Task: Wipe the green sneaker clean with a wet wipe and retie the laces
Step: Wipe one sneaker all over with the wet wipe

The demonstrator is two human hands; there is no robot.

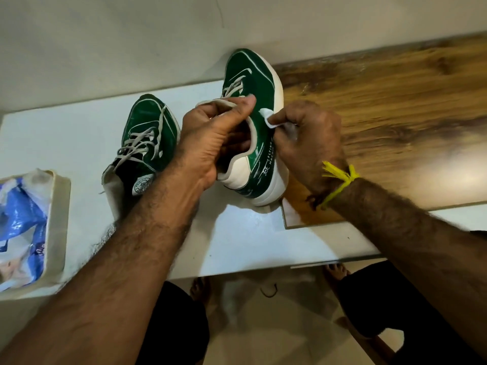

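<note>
A green sneaker [259,83] with a white sole is tilted up on the table, toe pointing away from me. My left hand [210,138] grips its collar and tongue, fingers inside the opening. My right hand [308,138] pinches a white wet wipe [268,119] against the sneaker's right side panel. Its laces [234,86] lie loose over the tongue. A second green sneaker [147,143] with loose grey laces rests to the left on the table.
A cream tray [59,219] holding a blue wipe packet [21,227] sits at the left on the white table [237,241]. A wooden board [382,122] covers the right part. A wall stands behind. My knees and bare feet show below the table edge.
</note>
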